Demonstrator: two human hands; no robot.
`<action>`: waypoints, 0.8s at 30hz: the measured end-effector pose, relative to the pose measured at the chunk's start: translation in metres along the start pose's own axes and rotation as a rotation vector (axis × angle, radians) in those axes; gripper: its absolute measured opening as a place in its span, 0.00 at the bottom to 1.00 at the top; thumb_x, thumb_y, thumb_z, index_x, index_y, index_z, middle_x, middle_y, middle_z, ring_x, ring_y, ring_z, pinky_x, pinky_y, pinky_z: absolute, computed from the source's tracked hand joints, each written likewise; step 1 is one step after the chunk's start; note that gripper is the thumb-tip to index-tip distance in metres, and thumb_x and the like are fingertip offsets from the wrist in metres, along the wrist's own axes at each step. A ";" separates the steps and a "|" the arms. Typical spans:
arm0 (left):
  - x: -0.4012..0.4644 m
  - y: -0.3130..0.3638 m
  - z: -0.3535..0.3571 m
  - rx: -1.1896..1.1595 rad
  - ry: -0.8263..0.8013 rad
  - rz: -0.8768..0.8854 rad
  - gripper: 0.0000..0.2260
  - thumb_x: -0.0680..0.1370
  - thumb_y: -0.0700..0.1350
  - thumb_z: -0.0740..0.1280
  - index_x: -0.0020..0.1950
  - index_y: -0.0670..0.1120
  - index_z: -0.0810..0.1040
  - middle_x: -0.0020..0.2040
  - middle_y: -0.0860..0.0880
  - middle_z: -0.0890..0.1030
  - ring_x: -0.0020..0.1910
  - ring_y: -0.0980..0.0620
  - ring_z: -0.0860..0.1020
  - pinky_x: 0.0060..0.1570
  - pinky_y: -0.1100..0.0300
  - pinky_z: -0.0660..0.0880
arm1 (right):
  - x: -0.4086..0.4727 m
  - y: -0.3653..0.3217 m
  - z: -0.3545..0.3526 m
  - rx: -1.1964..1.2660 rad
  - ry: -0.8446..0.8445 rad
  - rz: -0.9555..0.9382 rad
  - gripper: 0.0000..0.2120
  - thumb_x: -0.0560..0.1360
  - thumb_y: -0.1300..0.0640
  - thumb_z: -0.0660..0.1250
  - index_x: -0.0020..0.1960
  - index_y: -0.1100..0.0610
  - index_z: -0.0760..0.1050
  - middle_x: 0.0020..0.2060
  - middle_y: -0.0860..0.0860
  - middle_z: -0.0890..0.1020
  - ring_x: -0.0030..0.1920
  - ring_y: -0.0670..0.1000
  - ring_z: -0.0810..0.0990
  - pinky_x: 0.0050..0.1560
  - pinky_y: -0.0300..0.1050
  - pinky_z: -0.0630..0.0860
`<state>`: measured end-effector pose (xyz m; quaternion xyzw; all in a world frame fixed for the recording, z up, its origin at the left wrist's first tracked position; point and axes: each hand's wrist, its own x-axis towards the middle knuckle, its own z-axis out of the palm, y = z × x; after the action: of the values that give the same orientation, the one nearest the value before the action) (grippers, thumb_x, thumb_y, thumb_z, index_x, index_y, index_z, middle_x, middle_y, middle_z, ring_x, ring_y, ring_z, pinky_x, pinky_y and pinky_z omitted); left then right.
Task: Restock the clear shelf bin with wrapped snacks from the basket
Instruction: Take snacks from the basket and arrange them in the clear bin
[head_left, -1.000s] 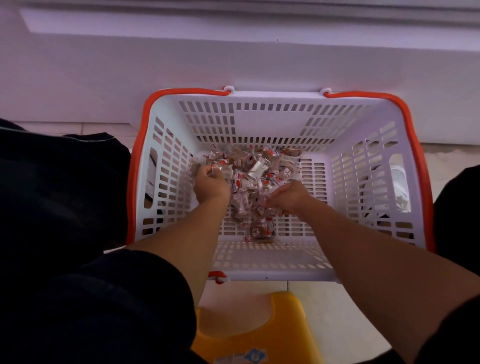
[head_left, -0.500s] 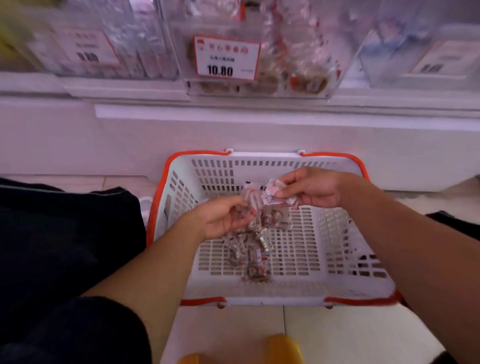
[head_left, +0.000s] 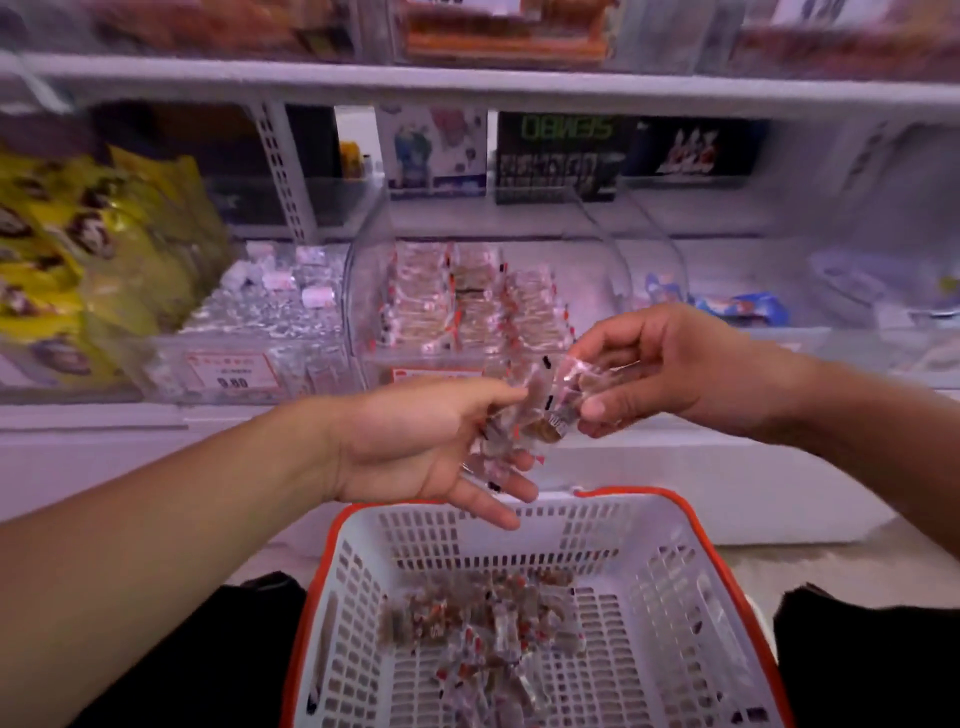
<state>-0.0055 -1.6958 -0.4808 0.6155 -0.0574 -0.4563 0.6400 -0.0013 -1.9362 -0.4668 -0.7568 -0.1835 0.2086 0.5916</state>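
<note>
A white slotted basket (head_left: 670, 582) with an orange rim stands on the floor below me, with several wrapped snacks (head_left: 483, 629) loose on its bottom. My left hand (head_left: 415, 441) is raised above the basket's far rim and holds a small bunch of clear-wrapped snacks (head_left: 511, 426). My right hand (head_left: 670, 364) pinches more wrapped snacks (head_left: 571, 384) right beside the left hand's bunch. Behind both hands, on the low shelf, sits the clear shelf bin (head_left: 363, 291) with rows of the same snacks (head_left: 467, 306) stacked inside.
Yellow snack bags (head_left: 78, 249) fill the shelf at the left. A clear bin of silvery sweets (head_left: 270, 306) with a price tag (head_left: 231, 371) stands left of the target bin. Another clear bin (head_left: 727, 301) is at the right. An upper shelf (head_left: 467, 85) runs overhead.
Both hands rose from the basket with wrapped snacks and now hover in front of the clear bin. My view tilted up from the basket to the shelves.
</note>
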 end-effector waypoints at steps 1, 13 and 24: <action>0.001 0.004 0.002 -0.036 -0.023 0.016 0.18 0.82 0.53 0.57 0.61 0.42 0.77 0.47 0.43 0.79 0.43 0.44 0.82 0.41 0.49 0.82 | 0.002 -0.002 -0.002 -0.005 0.023 -0.020 0.16 0.63 0.65 0.76 0.50 0.58 0.82 0.44 0.58 0.86 0.42 0.54 0.84 0.46 0.48 0.83; 0.013 0.021 0.007 -0.074 -0.009 0.095 0.14 0.81 0.39 0.57 0.60 0.34 0.77 0.52 0.36 0.82 0.55 0.39 0.81 0.54 0.45 0.80 | 0.009 -0.017 -0.010 -0.362 0.142 -0.162 0.40 0.59 0.68 0.80 0.67 0.46 0.74 0.56 0.49 0.81 0.44 0.50 0.83 0.48 0.43 0.82; 0.010 0.015 -0.001 0.120 -0.040 0.139 0.12 0.72 0.43 0.72 0.55 0.44 0.81 0.47 0.45 0.83 0.50 0.51 0.83 0.41 0.57 0.83 | 0.009 -0.006 0.028 -0.424 0.038 -0.119 0.46 0.71 0.70 0.73 0.78 0.47 0.53 0.72 0.46 0.69 0.70 0.35 0.67 0.67 0.32 0.68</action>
<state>0.0081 -1.7044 -0.4732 0.6379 -0.1399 -0.4188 0.6310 -0.0084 -1.9073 -0.4682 -0.8560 -0.2563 0.1160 0.4338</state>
